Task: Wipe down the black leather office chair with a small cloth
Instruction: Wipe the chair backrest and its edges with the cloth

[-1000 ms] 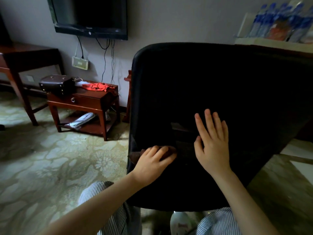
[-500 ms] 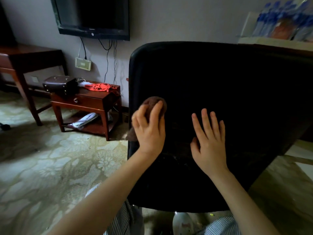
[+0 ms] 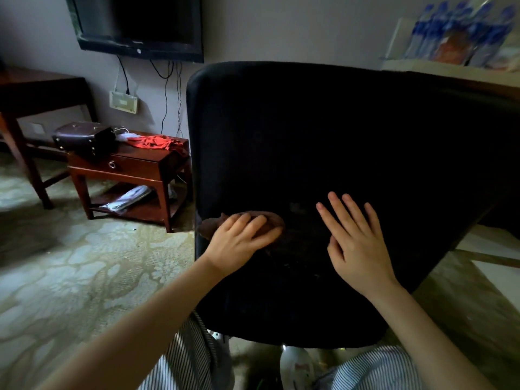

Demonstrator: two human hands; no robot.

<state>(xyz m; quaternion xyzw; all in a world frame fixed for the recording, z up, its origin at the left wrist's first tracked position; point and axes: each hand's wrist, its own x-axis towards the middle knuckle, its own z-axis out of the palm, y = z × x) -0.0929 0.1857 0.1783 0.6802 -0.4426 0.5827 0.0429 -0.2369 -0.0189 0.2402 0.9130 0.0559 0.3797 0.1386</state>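
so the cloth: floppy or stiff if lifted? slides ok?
Probably floppy: the cloth lies bunched in soft folds under the left hand. Likely light, as it is small enough for that hand to mostly cover. It should slide across the chair, though it may crumple when pushed.

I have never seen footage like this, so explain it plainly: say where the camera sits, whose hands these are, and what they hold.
There is no machine here. The single picture comes from a wide-angle camera worn on a person's head, looking forward and down, so the two bare arms reaching in from below are that person's own. Before them stands the back of a black office chair. The left hand presses a small brown cloth against the chair's left side. The right hand lies flat on the chair, holding nothing. Behind, to the left, a wooden side table carries a dark handbag and some red fabric; a television hangs on the wall.
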